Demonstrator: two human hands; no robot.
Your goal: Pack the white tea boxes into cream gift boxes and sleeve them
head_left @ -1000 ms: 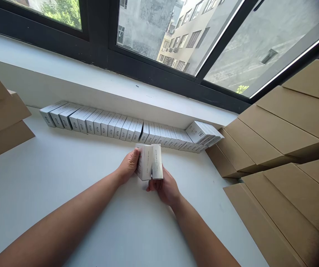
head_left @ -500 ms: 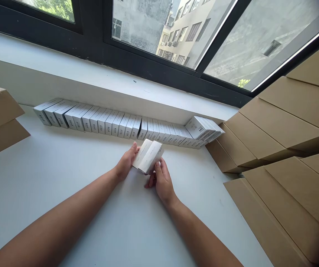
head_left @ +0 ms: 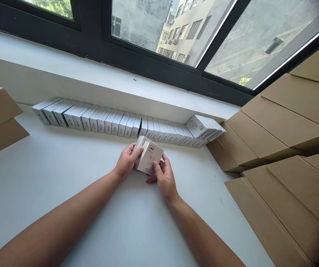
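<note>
Two small white printed boxes point(head_left: 150, 154), pressed side by side, are held above the white table point(head_left: 114, 218). A broad face with dark and reddish print is turned up toward me. My left hand point(head_left: 127, 159) grips them from the left, its thumb on top near the seam. From the right my right hand point(head_left: 163, 178) holds them, thumb on the printed face and some fingers underneath, partly hidden. Just behind stands a long row of similar white boxes point(head_left: 109, 120), packed upright against the wall below the sill.
A few white boxes point(head_left: 201, 126) lie on the row's right end. Brown cardboard boxes point(head_left: 287, 122) are stacked at the right, and more cardboard point(head_left: 0, 111) stands at the left edge. Behind the sill point(head_left: 137, 83) is a dark-framed window point(head_left: 148, 52).
Both hands have tilted the held boxes, so a broad printed face now shows instead of the narrow sides. My left thumb has moved onto the top of the boxes.
</note>
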